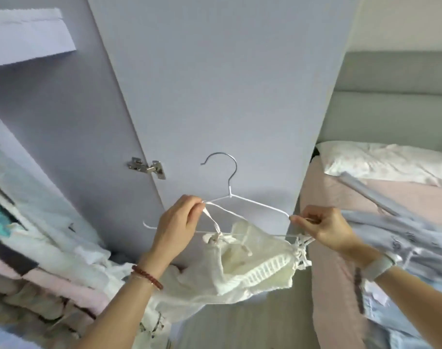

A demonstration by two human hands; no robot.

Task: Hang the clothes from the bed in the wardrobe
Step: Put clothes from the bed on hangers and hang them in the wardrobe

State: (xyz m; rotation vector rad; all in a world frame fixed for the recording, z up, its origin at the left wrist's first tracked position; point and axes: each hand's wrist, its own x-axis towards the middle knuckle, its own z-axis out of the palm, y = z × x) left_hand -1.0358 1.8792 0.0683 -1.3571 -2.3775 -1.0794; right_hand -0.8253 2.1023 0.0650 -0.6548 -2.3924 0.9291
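White knit top point(242, 263) draped on white wire hanger point(250, 202) (straps looped), mid-air

Two bare forearms, no sleeves visible. Left hand point(175, 227): wrist at 7 o'clock from it carries a bracelet of reddish-brown beads point(147, 276). Right hand point(325, 229): wrist at 4 o'clock from it carries a white band point(379, 265), smooth and wide.

The room was bright with soft, even daylight. The hanger point(230, 205) cast a faint shadow on the wardrobe door point(214, 84) behind it. Clothes left of the door looked blurry. Straight edges bent near the picture's sides.
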